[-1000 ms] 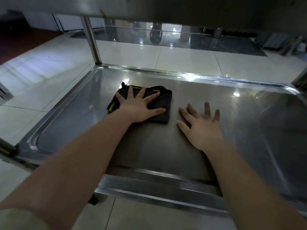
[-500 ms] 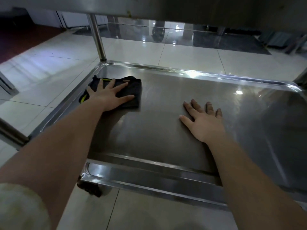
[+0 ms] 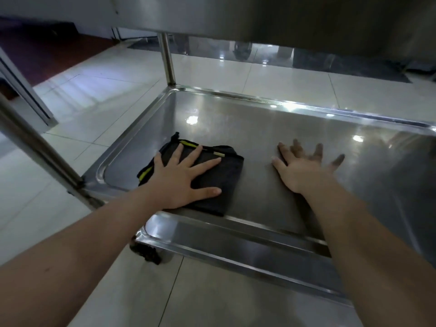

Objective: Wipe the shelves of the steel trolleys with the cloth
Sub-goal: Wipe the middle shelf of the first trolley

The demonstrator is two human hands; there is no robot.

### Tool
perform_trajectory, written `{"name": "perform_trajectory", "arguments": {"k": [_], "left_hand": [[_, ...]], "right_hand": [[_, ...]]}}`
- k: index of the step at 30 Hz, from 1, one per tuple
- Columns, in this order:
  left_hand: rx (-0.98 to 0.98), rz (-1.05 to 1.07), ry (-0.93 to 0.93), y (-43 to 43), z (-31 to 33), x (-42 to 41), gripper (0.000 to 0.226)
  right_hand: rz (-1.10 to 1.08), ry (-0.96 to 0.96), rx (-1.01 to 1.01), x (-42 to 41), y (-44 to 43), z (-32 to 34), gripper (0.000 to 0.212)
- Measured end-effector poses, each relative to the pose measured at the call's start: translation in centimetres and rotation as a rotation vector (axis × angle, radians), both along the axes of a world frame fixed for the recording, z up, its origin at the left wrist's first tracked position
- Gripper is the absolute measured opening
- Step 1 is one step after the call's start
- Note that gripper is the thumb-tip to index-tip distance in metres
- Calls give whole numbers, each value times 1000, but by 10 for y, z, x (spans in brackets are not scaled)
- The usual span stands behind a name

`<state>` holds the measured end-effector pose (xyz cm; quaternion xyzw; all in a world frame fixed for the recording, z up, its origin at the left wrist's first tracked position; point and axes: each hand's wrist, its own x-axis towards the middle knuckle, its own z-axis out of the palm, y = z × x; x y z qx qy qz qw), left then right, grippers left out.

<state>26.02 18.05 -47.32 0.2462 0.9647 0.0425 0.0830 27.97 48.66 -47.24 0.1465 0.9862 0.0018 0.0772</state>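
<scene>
My left hand (image 3: 181, 179) lies flat with the fingers spread wide, palm pressed down on the cloth (image 3: 212, 180), not gripping it. The cloth is dark, folded into a rough rectangle, with a yellow-green stripe along its left and far edges; it sits on the lower shelf (image 3: 271, 128) of the steel trolley, in the near left part, its near edge touching the shelf's raised front lip. My right hand (image 3: 304, 169) rests just to the right of the cloth, apart from it, open as well, the palm on bare steel and the fingers fanned toward the far rim. I see bright spots of light reflected on the shelf surface. An upright post (image 3: 167, 61) rises from the far left corner to the upper shelf (image 3: 283, 17) overhead. Below the near left corner a black caster (image 3: 147, 252) shows against the pale tiled floor (image 3: 94, 107).
</scene>
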Motion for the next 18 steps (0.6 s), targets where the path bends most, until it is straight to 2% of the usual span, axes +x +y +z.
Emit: {"name": "perform_trajectory", "arguments": {"k": [3,5,8,12,18], "left_hand": [[-17,52,-8,-16,3,5,77],[-19,55,-16,-15,3,5,81],[16,26,-33,-21,-1,-1,83],[39,68,-24,-32,-4,-30,87],[-13,169,10,-9,4,-106,98]], "right_hand": [[151,148,16,-14,-55,0,62],[239,149,-56,-25,-86,-3,59],[185,92,-145,-38,-90,-11,58],[203,124,-100,-38,-82,-20,53],[193,124,-72,-37,-82,-23,58]]}}
